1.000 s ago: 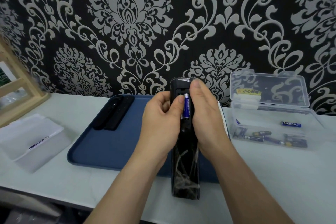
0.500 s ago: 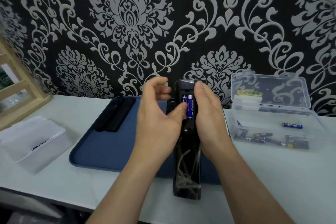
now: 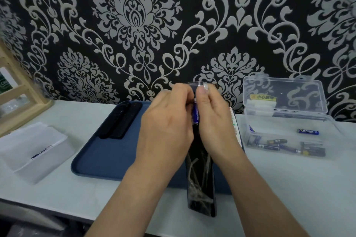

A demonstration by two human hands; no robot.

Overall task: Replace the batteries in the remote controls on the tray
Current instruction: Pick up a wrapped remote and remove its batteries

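- At the far left I see one wooden frame [image 3: 13, 90] standing on the counter [image 3: 289, 188].
- Near it, on the counter's left, lies one frosted white box [image 3: 23, 152] with a single dark-labelled strip [image 3: 41, 151] on its top; I cannot tell what the strip is.
- One blue tray [image 3: 107, 158] sits mid-counter. On its far-left part I count two black remotes [image 3: 120, 119], side by side and touching.
- My operator's left hand [image 3: 167, 127] is over the tray, its fingers curled onto the far tip of one blue battery [image 3: 196, 116].
- That battery lies lengthwise in the far end of a third black remote, the held remote [image 3: 201, 179], which is tilted up above the tray's near edge, its near end over the counter.
- The right hand [image 3: 215, 121] grips the held remote from the right, thumb laid along its far end.
- Just right of that hand, one white remote [image 3: 236, 131] shows as a thin edge at the tray's right rim.
- On the right stands one clear plastic box [image 3: 327, 121], lid open against the wall. Inside, one blue battery [image 3: 308, 131] lies apart, and a jumble of dark batteries [image 3: 285, 145] lies along the near wall, too tangled for me to count.
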